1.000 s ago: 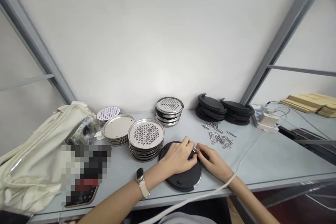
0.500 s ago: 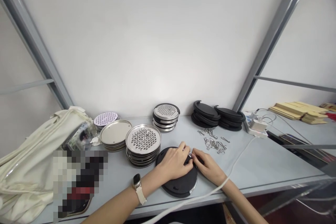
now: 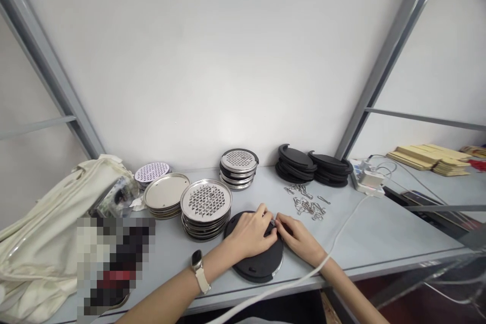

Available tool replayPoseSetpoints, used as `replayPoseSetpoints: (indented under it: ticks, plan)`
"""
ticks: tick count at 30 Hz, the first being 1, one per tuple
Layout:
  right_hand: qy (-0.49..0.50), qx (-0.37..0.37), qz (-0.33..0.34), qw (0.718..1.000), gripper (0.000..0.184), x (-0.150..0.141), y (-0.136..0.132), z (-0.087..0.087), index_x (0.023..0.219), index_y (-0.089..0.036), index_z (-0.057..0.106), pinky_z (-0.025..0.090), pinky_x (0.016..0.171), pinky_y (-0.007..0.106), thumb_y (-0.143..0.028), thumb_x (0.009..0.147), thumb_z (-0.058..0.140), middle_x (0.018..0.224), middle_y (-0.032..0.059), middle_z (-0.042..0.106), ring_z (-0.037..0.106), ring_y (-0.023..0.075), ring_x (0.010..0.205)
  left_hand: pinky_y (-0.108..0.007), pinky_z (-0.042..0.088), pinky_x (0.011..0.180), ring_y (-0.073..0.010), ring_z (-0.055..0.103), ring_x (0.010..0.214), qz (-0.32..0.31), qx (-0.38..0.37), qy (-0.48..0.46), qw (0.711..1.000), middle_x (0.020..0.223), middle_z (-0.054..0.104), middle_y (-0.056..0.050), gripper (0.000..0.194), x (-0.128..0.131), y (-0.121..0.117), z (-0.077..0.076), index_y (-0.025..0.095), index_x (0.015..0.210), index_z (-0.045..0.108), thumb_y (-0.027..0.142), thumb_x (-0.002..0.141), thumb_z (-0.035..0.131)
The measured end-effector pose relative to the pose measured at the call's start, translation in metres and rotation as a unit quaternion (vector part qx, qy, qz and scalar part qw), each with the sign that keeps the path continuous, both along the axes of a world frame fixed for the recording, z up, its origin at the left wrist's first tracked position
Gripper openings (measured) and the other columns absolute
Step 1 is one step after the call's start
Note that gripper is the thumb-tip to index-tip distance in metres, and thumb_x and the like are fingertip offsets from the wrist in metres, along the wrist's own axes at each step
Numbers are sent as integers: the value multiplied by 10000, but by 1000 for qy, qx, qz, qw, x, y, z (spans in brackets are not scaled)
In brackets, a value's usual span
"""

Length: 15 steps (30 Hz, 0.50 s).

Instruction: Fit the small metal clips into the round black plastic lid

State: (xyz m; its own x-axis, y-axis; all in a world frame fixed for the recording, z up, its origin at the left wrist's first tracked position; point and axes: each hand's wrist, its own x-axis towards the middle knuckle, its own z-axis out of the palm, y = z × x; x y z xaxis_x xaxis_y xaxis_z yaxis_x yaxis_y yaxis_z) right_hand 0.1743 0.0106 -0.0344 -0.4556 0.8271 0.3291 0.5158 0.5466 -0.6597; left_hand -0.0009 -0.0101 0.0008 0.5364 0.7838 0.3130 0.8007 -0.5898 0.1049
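Observation:
A round black disc (image 3: 261, 263) with a thin metal edge at its lower right lies flat near the table's front. My left hand (image 3: 252, 233), with a watch at the wrist, rests on top of it, fingers bent and pressed down near its upper right rim. My right hand (image 3: 298, 238) pinches at that same rim, its fingertips almost meeting the left ones. A small metal clip (image 3: 273, 223) shows between them, partly hidden. Beyond my right hand lie several loose metal clips (image 3: 307, 206). To the left stands a stack of metal grater plates (image 3: 206, 202).
Plain metal discs (image 3: 166, 193) are stacked at the left, near a cream cloth (image 3: 49, 217). At the back stand assembled graters (image 3: 239, 162) and black discs (image 3: 296, 159). A power strip (image 3: 368, 185) sits at the right, and a white cable (image 3: 304, 278) crosses before my right forearm.
Both hands stay at the disc's upper right rim with only slight finger movement. The metal clip shows less brightly between them. The whole view has shifted slightly.

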Motion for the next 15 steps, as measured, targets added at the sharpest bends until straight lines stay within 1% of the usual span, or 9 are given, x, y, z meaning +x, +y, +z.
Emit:
replayPoseSetpoints:
  ticks: [5, 15]
  plan:
    - [-2, 6, 0, 1000, 253, 0, -2, 2, 682, -200, 406, 366, 589, 256, -250, 927, 368, 639, -11, 499, 473, 147, 606, -290, 439, 595, -170, 580, 716, 4, 5, -3, 1000, 999, 521, -35, 167, 0, 0, -1, 200, 956, 508, 332, 862, 469]
    - [-33, 31, -12, 999, 247, -2, -4, 1, 715, -200, 426, 375, 632, 275, -228, 944, 337, 663, 2, 530, 509, 165, 647, -298, 441, 622, -167, 570, 731, 2, -14, -5, 1000, 1020, 513, -46, 183, 0, -3, 4, 200, 979, 519, 339, 879, 454]
